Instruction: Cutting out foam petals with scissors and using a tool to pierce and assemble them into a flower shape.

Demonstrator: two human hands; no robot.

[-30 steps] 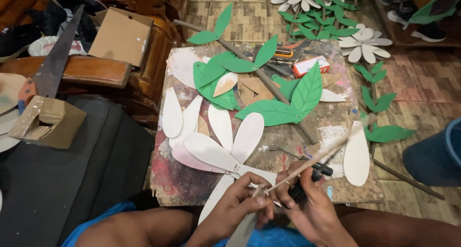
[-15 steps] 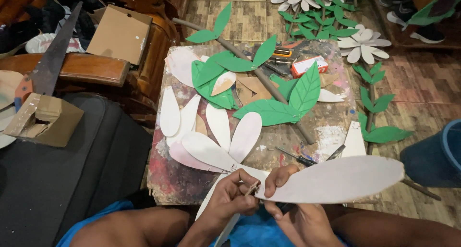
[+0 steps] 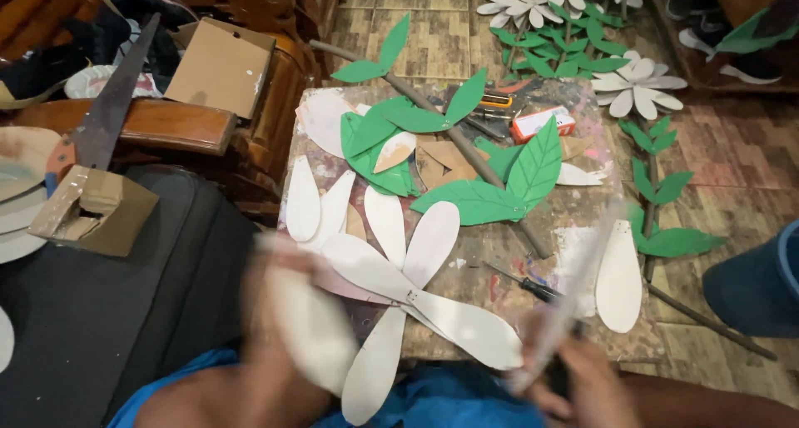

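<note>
Two hands are at work at the near edge of a small paint-stained work board (image 3: 583, 220). The left hand (image 3: 287, 328) is blurred; a white paper petal (image 3: 312, 328) is held in it just left of the board's near corner, though whether the fingers are pinched or spread cannot be told. The right hand (image 3: 583, 386) is closed around a long pale strip or stick (image 3: 574, 295) that is raised slantwise over the board, its exact kind lost in blur. For a clean join, the loose petal would best be brought base-first toward the half-built white flower (image 3: 408, 270), where the other petals meet, and kept flat while it is fixed. Little bare room is left: green paper leaves (image 3: 508, 186) on a brown stem (image 3: 466, 149) lie across the middle, a screwdriver (image 3: 524, 282) lies just beside the flower, and a single white petal (image 3: 620, 278) rests at the right edge. A handsaw (image 3: 108, 111) and a cardboard box (image 3: 91, 211) are kept well apart at the left, and finished flowers (image 3: 632, 87) lie on the floor beyond.
</note>
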